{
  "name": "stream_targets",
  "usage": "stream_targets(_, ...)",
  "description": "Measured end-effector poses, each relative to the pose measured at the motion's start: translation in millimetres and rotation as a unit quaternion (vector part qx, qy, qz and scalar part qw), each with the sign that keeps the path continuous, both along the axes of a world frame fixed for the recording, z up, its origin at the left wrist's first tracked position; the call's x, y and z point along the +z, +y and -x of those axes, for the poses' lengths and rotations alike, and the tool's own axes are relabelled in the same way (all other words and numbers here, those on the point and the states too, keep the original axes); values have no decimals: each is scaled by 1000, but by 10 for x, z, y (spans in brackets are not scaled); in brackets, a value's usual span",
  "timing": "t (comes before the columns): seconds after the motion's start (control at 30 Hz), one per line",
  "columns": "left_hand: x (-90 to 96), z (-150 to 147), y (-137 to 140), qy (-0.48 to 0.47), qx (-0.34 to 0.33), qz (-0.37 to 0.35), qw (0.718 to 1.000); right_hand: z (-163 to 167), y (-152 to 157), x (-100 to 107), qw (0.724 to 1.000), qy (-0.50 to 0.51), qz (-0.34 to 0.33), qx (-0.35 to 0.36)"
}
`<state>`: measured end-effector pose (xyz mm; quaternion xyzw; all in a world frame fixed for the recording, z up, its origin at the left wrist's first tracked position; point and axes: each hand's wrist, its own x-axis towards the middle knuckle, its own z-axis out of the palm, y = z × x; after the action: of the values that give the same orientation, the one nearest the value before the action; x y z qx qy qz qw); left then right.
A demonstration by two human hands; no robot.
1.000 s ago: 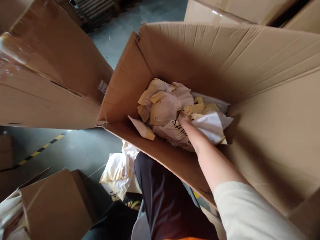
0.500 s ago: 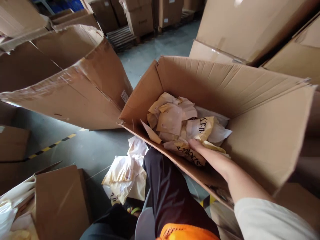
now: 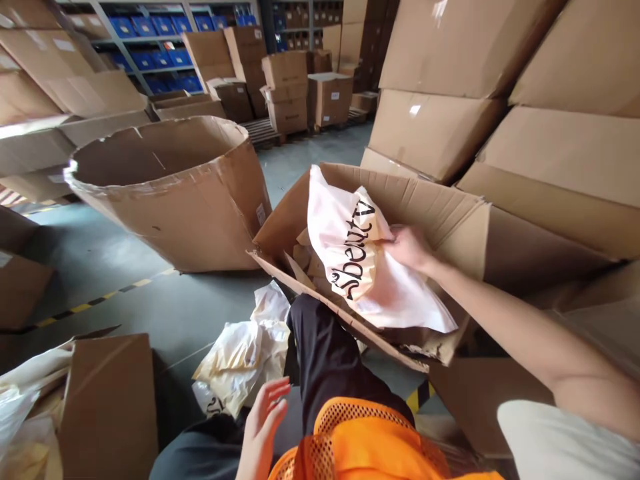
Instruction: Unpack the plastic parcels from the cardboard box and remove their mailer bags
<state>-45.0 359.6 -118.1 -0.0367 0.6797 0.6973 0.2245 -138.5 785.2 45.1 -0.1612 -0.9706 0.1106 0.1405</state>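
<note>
Lifted since the earlier frame, 1 pale bag now lies across the mouth of the carton, and my left hand has come into view. With my right hand I pinch the bag's right side, so that hand is the nearer of the 2. Its long axis slants from far left to near right. My left hand holds nothing, fingers loosely spread, below and left of the bag, well apart. Black lettering appears to read "beauty"; I can't make out the mark before it.
</note>
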Motion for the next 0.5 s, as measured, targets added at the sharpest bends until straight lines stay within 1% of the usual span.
stream_targets(0.03, 73, 1, 33, -6, 18, -32, 999, -119, -159, 155, 998, 41, -25, 38)
stream_targets(0.07, 171, -7, 58, -16, 28, -76, 997, -249, -339, 261, 992, 75, -62, 77)
stream_targets(0.1, 289, -17, 75, -29, 25, -132, 990, -385, -535, 313, 982, 103, -104, 121)
stream_targets(0.13, 417, -24, 82, -43, 20, -198, 979, -523, -743, 306, 967, 125, -146, 167)
stream_targets(0.17, 545, -21, 81, -54, 15, -265, 963, -658, -956, 244, 951, 141, -179, 210)
stream_targets(0.2, 659, -5, 76, -63, 10, -325, 943, -786, -1167, 134, 936, 148, -201, 250)
stream_targets(0.23, 748, 25, 67, -69, 15, -369, 927, -903, -1369, -14, 923, 148, -211, 285)
stream_targets(0.27, 801, 68, 56, -89, 19, -389, 917, -1007, -1556, -184, 916, 144, -210, 311)
stream_targets(0.3, 813, 119, 42, -123, 31, -385, 914, -1093, -1721, -361, 910, 136, -202, 335)
stream_targets(0.33, 785, 174, 25, -163, 52, -366, 915, -1160, -1859, -529, 909, 127, -189, 350)
stream_targets(0.4, 643, 277, -37, -243, 98, -314, 912, -1231, -2031, -788, 913, 103, -153, 364)
stream_targets(0.43, 555, 319, -90, -268, 118, -296, 909, -1237, -2061, -865, 920, 88, -127, 361)
stream_targets(0.5, 417, 382, -254, -289, 132, -286, 904, -1215, -2011, -916, 935, 71, -65, 341)
